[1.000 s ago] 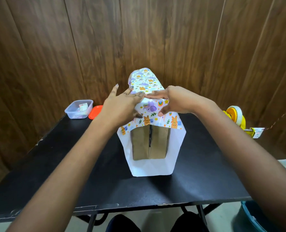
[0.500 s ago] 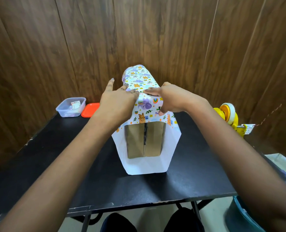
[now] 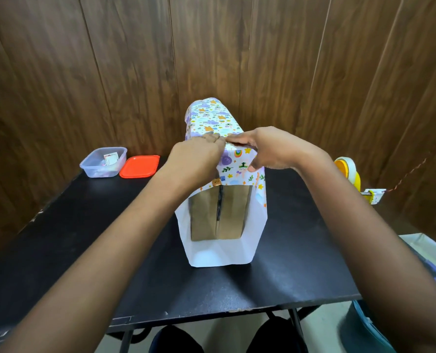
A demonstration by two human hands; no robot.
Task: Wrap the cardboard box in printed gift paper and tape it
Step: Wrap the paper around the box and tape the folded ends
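Note:
The cardboard box (image 3: 219,215) stands on the black table (image 3: 84,238), its brown near end showing. Printed gift paper (image 3: 212,121) covers its top and sides, and the top flap is folded down over the near end. White paper flaps (image 3: 219,256) stick out at the sides and along the bottom. My left hand (image 3: 196,159) has its fingers curled on the paper at the top left corner of that end. My right hand (image 3: 265,149) lies with straight fingers along the top edge, its thumb pressing the folded flap against the box.
A clear plastic container (image 3: 102,161) and its orange lid (image 3: 140,166) sit at the table's back left. A yellow tape dispenser (image 3: 349,171) stands at the right edge. A wooden wall rises right behind the table. A blue bin (image 3: 364,327) is on the floor, lower right.
My left hand's fingers, spread flat on the box top before, have curled in at the near top edge. The top flap is pressed further down the box end.

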